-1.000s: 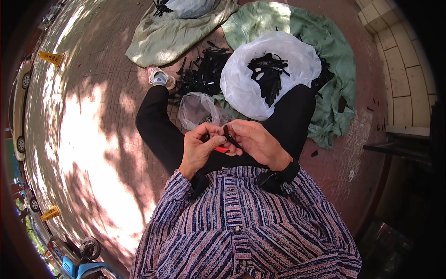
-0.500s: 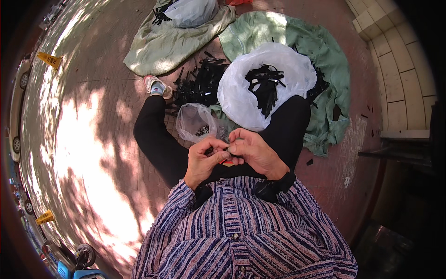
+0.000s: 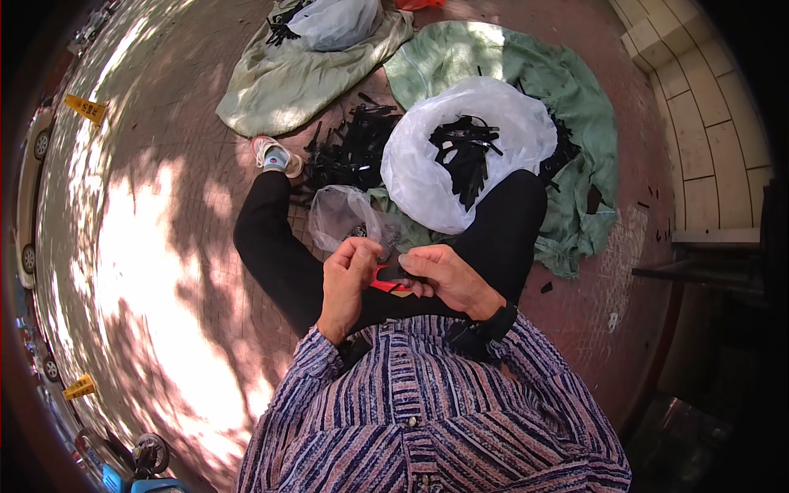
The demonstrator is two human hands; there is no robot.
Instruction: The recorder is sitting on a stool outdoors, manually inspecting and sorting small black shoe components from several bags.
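Observation:
My left hand (image 3: 348,283) is held over my lap with its fingers curled and the fingertips pinched; whatever it holds is too small to make out. Close by on the right, my right hand (image 3: 450,279) pinches a small black piece (image 3: 399,270) between thumb and fingers. Between the two hands shows a red-and-yellow object (image 3: 389,284), partly hidden; its kind and whether a hand touches it cannot be told. Just beyond my hands stands a small clear plastic bag (image 3: 333,215) with small dark bits in it.
A large white plastic bag (image 3: 411,156) holding black strip-like pieces stands against my right knee, on a green sack (image 3: 596,123). Left of it lies a heap of black pieces (image 3: 353,148). Farther off are a pale sack (image 3: 263,94) and another plastic bag (image 3: 341,25). A tiled wall (image 3: 699,123) rises at right.
My hands, which were together at the fingertips, have come apart, the left one moving left. More of the red-and-yellow object shows between them.

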